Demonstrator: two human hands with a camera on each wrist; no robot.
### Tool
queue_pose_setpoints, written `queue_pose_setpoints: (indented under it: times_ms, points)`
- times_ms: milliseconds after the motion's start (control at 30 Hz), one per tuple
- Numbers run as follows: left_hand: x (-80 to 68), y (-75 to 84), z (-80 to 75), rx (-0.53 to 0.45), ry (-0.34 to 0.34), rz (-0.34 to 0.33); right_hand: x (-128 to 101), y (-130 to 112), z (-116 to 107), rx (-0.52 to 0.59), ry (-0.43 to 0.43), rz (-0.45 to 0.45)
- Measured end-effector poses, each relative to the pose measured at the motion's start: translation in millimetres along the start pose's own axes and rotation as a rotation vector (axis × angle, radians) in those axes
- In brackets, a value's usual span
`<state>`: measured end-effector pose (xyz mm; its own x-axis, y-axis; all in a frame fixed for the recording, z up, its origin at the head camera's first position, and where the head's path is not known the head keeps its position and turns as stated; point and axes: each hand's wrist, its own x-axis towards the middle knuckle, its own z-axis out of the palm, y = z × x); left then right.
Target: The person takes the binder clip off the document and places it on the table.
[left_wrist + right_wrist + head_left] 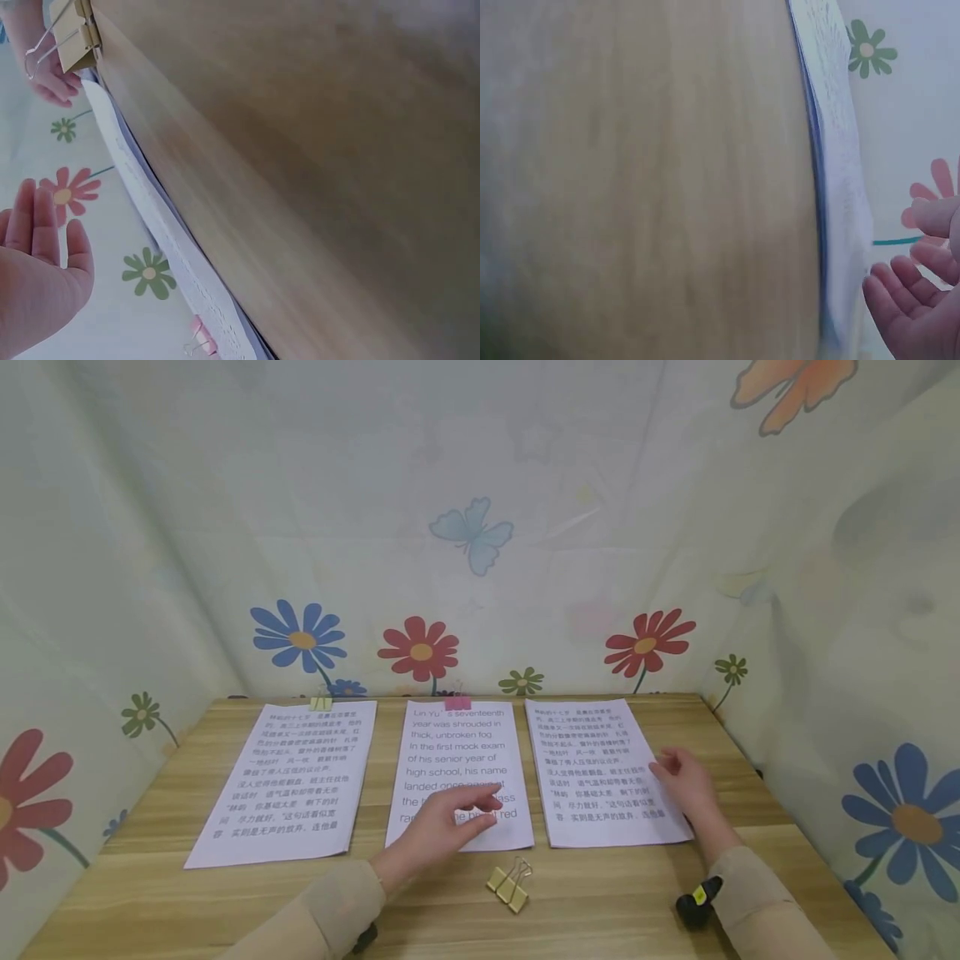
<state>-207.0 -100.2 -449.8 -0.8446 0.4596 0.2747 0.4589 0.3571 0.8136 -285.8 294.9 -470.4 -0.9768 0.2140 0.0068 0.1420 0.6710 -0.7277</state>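
Right hand (686, 789) at rightmost Chinese-text stack's (588, 768) three o'clock, left hand (438, 827) over English-text stack (457, 747); both empty, fingers loosely bent. Loose gold binder clip (507, 890) at English-text stack's five o'clock, likely parked within reach.

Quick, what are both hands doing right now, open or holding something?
Left hand: open, fingers relaxed over the middle paper, holding nothing.
Right hand: open, fingers loosely curled by the right paper's edge, holding nothing.
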Motion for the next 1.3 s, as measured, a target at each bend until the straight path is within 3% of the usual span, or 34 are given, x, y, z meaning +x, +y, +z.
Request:
queue_pose_setpoints:
  times_ms: [200, 433, 667, 933, 1133, 1300]
  points:
    - [1.2, 2.1, -6.4, 0.005, 0.053, 0.033, -5, -20, -2, -0.013, 0.015, -0.088]
    - [1.7, -0.3, -11.4, 0.025, 0.126, 0.052, -9, -38, 9, 0.153, -0.080, -0.114]
    - [1.8, -6.1, -17.4, 0.102, 0.188, 0.102, -15, -50, 25, 0.225, -0.134, -0.152]
    - [3.7, -12.8, -26.3, 0.157, 0.268, 0.124, -22, -64, 49, 0.194, -0.182, -0.249]
    - [4.2, -16.2, -33.9, 0.189, 0.290, 0.145, -26, -72, 67, 0.191, -0.235, -0.313]
    - [4.2, -18.1, -38.7, 0.222, 0.276, 0.106, -29, -78, 77, 0.175, -0.274, -0.364]
